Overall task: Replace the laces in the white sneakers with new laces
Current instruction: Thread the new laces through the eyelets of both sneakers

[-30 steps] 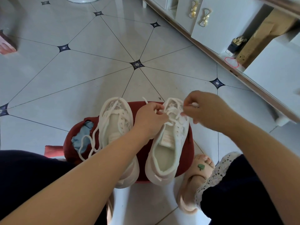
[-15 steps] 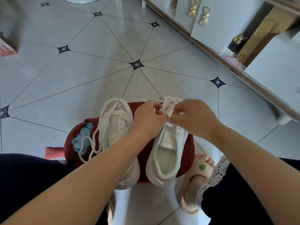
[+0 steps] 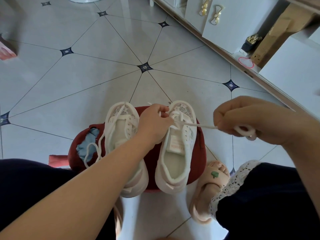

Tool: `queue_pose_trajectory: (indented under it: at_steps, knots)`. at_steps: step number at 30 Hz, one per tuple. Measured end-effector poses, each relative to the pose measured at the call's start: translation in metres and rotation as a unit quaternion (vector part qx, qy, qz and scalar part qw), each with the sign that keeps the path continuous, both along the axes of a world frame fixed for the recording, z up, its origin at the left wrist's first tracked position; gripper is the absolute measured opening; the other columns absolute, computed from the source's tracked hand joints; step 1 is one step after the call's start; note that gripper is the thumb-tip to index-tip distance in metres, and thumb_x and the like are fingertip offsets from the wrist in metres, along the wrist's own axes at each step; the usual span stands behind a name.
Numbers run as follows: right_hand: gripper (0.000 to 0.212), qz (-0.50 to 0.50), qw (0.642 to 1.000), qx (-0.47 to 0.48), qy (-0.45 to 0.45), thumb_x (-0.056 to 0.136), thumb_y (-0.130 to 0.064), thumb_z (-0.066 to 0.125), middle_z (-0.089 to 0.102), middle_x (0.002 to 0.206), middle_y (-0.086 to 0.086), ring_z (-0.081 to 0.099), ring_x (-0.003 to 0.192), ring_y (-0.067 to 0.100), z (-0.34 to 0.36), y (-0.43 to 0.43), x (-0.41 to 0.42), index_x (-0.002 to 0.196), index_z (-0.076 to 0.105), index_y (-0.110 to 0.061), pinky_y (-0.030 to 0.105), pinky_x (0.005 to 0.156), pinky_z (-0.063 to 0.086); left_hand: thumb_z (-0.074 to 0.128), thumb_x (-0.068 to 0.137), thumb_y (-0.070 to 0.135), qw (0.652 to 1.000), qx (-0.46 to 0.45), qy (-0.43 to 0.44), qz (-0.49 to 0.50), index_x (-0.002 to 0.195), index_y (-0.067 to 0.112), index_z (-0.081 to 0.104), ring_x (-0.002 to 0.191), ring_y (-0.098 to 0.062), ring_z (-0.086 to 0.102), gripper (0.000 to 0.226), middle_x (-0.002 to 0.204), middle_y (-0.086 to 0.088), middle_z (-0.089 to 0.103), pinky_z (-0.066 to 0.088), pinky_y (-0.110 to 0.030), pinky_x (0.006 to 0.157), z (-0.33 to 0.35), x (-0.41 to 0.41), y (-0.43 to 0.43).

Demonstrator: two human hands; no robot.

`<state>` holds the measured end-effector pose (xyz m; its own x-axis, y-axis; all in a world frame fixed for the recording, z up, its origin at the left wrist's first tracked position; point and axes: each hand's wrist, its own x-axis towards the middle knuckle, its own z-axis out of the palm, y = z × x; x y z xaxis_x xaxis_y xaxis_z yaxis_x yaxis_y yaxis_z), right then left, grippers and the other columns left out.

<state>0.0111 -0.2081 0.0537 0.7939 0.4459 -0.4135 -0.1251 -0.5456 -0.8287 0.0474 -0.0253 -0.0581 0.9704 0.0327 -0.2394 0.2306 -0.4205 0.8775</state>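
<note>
My right grip (image 3: 245, 116) clamps the lace (image 3: 199, 125), taut at 3 o'clock from the sneaker (image 3: 174, 161); left grip (image 3: 152, 123) pinches it there.

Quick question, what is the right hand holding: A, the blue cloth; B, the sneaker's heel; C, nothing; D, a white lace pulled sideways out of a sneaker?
D: the right hand pinches a white lace stretched taut from the front eyelets of the sneaker, with spare lace looped in its grip.
</note>
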Motion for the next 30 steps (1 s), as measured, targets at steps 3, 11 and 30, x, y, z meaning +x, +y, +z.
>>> queue_pose_trajectory:
  at_steps: [3,11,30]
  knots:
    - [0.021,-0.022,0.996,-0.086,0.012,0.073,-0.029,0.066,0.046,0.051,-0.006,0.035,0.047,0.009,-0.017,0.012,0.005,0.060,0.060,-0.013,0.015,0.043,0.031,0.063,0.076,0.006,0.998,-0.040,0.041,0.005,0.104,0.014,0.062,0.082,-0.011,0.058,0.028,0.096,0.000,0.065,0.048,-0.022,0.075,-0.004,0.003,0.001]
    - [0.013,-0.068,0.953,-0.282,-0.083,0.090,-0.024,0.053,0.048,0.092,-0.011,0.044,0.070,0.004,-0.070,0.026,0.026,0.102,0.060,-0.025,0.014,0.055,0.033,0.059,0.080,0.005,0.999,-0.012,0.008,-0.038,0.086,0.022,0.061,0.067,-0.005,0.049,0.018,0.075,0.009,0.056,0.039,-0.019,0.061,0.000,0.006,0.002]
    - [0.022,-0.252,0.941,0.190,0.118,0.088,-0.011,0.040,0.033,0.047,-0.001,0.035,0.040,0.010,-0.020,0.018,0.014,0.067,0.047,-0.011,0.019,0.042,0.021,0.060,0.075,0.003,0.997,0.052,-0.062,-0.015,0.084,0.018,0.057,0.074,-0.006,0.051,0.018,0.076,0.013,0.055,0.038,-0.008,0.065,0.007,-0.002,0.003]
